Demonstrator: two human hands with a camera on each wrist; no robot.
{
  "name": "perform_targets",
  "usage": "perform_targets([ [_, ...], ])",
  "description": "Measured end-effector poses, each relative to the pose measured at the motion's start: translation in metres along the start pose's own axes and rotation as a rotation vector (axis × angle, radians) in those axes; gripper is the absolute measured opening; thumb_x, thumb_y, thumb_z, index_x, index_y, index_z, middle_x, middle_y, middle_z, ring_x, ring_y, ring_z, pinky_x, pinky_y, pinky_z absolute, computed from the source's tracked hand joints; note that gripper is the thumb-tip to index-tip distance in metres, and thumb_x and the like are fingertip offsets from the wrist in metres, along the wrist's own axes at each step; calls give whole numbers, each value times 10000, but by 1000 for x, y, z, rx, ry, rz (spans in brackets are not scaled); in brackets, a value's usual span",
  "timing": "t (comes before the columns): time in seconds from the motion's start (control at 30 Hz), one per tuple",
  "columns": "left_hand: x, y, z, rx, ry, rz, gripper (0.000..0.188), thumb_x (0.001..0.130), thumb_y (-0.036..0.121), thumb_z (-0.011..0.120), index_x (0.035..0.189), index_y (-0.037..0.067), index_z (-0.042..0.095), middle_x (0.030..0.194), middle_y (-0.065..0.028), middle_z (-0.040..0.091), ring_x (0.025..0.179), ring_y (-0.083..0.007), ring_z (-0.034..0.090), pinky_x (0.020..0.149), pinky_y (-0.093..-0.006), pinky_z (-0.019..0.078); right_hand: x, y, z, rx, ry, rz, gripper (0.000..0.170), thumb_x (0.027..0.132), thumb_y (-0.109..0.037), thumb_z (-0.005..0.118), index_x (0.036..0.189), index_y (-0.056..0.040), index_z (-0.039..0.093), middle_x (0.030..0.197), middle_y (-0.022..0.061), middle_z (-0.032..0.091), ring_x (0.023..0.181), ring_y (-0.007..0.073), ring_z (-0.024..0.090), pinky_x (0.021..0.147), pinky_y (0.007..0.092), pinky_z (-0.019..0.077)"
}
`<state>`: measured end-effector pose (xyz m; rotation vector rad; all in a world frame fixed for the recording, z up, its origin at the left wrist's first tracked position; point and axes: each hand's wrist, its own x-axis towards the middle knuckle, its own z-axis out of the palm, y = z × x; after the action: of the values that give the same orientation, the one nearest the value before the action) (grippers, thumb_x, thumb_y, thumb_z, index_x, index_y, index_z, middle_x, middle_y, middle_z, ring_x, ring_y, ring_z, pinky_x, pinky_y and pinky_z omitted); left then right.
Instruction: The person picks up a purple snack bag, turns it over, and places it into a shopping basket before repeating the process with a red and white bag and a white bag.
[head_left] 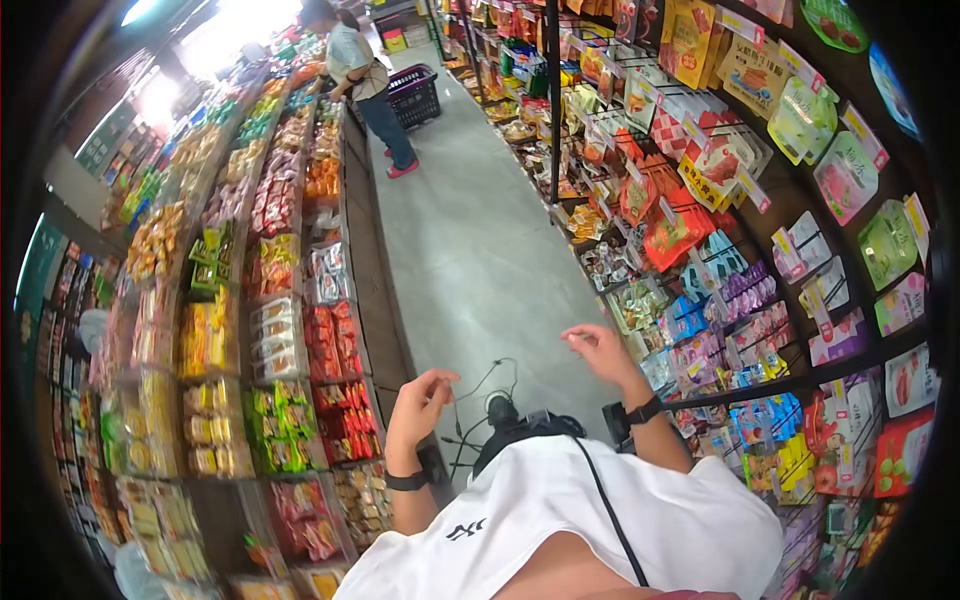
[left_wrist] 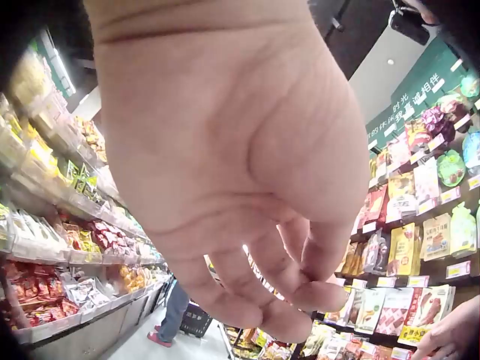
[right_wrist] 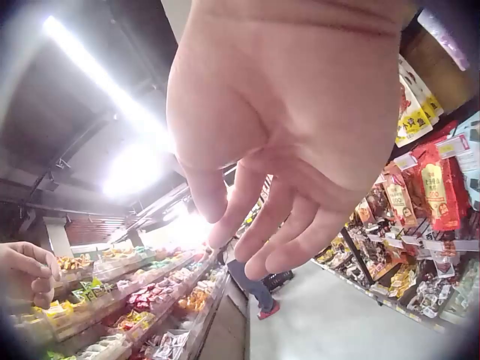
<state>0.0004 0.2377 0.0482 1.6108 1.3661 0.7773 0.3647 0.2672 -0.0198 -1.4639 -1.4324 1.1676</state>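
Both hands hover over the aisle, fingers loosely bent and gripping nothing: the left hand [head_left: 417,408] has its fingers slightly spread in soft curves, and the right hand [head_left: 603,352] is relaxed too, its fingers gently arched. A smooth black band [head_left: 406,482] circles the left wrist.

From the left, stepped bins hold crinkled, film-wrapped snacks: pillow-shaped yellow packets [head_left: 207,338], then glossy green packets [head_left: 284,422], then shiny red packets [head_left: 350,422], which lie just left of the left hand. Above the green ones sit pale, oblong packs [head_left: 275,338] in neat rows. A dark, flat-faced panel [head_left: 372,290] edges the bins.

Farther up the aisle, a person [head_left: 352,68] in a light shirt and blue trousers stands beside a dark plastic basket [head_left: 412,95] with a latticed wall. Between the fixtures runs smooth grey floor [head_left: 450,240], and thin looping black cables [head_left: 462,432] show below the hands. A loose white T-shirt [head_left: 640,525] drapes across the foreground.

To the right, crumpled silvery-green pouches [head_left: 638,305] lie near the right hand, then stiff, flat red pouches [head_left: 675,230] and a round-cornered green pouch [head_left: 887,247].
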Motion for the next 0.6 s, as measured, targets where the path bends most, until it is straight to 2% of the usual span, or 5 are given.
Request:
perform_targets([
  [0.27,168,2,-60,33,-137,125,188,1025,87,557,1122,48,714,746,-53,678,727,-108,649,669,-277,501,104,-52,-8,-40,231,-36,203,999,-196,657,1124,-73,761,992,85,766,890,170,730,800,317,564],
  [0.43,265,30,-35,-10,-414,225,231,976,0,543,1140,42,699,798,-91,701,812,-167,716,752,-313,550,125,-25,-27,65,354,42,205,1005,-194,650,1131,-70,756,1038,73,758,913,173,722,814,314,560],
  [0.47,283,37,-27,39,-485,213,236,1012,-4,510,1154,10,698,856,-54,691,820,-147,700,777,-293,557,128,-15,-34,79,400,65,205,1007,-191,648,1132,-67,753,1032,68,758,911,171,720,815,312,559],
  [0.57,336,51,-1,88,-628,226,265,983,-26,514,1168,26,698,877,-67,716,862,-162,725,791,-300,559,150,0,-62,151,497,103,207,1013,-177,636,1140,-53,742,991,50,746,898,145,703,799,298,548],
  [0.6,353,58,8,117,-642,286,303,915,-43,549,1168,49,689,867,-98,739,821,-198,735,767,-332,555,161,6,-72,176,528,107,207,1014,-177,635,1141,-52,740,984,45,743,897,139,700,792,296,546],
])
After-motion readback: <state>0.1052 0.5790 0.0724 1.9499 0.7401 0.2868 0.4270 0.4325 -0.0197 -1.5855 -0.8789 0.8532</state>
